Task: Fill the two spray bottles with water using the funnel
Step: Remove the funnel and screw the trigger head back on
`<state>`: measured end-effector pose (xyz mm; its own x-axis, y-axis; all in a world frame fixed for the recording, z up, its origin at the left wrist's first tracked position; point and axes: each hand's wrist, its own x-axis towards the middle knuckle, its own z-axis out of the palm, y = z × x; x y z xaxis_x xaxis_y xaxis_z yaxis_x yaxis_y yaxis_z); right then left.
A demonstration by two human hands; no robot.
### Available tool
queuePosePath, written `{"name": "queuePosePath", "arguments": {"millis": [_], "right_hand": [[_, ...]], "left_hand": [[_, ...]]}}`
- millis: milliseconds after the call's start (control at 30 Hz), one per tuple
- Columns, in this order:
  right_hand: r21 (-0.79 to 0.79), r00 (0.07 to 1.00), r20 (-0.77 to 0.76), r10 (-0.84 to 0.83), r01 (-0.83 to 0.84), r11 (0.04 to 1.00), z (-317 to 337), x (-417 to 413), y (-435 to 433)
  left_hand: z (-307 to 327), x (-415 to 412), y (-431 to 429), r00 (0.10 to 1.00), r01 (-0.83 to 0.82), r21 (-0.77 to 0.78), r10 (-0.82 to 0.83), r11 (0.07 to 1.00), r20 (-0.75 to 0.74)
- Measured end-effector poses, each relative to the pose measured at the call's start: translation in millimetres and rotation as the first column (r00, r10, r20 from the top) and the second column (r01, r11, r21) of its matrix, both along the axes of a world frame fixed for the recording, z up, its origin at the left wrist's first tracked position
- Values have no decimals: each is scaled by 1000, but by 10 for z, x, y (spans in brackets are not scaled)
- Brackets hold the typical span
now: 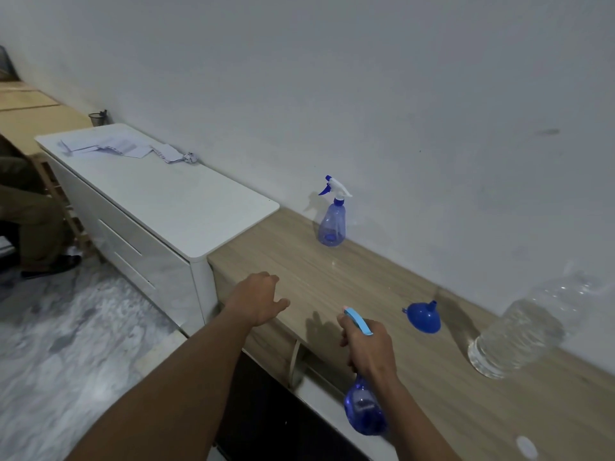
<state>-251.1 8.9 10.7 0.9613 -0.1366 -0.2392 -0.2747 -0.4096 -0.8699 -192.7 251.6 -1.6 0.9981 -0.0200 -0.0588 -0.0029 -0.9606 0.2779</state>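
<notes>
My right hand (367,347) grips the neck of a blue spray bottle (364,412) with a light blue trigger head, held above the front edge of the wooden counter (432,377). My left hand (258,301) hovers over the counter's left end, fingers loosely spread, holding nothing. A second blue spray bottle (331,214) with a white and blue head stands upright by the wall. A blue funnel (423,317) lies on its side on the counter, right of my right hand. A large clear water bottle (519,331) stands at the right.
A white cabinet (159,201) with papers on top adjoins the counter's left end. A small white cap (526,447) lies on the counter near the front right. Marble floor lies below at left, where a seated person's legs show.
</notes>
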Motion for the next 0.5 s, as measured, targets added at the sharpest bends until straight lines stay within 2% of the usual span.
{"name": "queuePosePath", "arguments": {"millis": [167,367,500], "right_hand": [[-18,998,37,45,-44,999,36,-13,-46],[37,1000,-6,31,-30,999,65,-28,-81],[18,999,-31,36,-35,999,57,-19,-96]], "left_hand": [[8,-5,-53,1000,11,-2,-11,1000,-5],[17,5,-97,1000,23,0,-23,1000,-21],[14,21,-73,1000,12,-12,-12,1000,-28]]}}
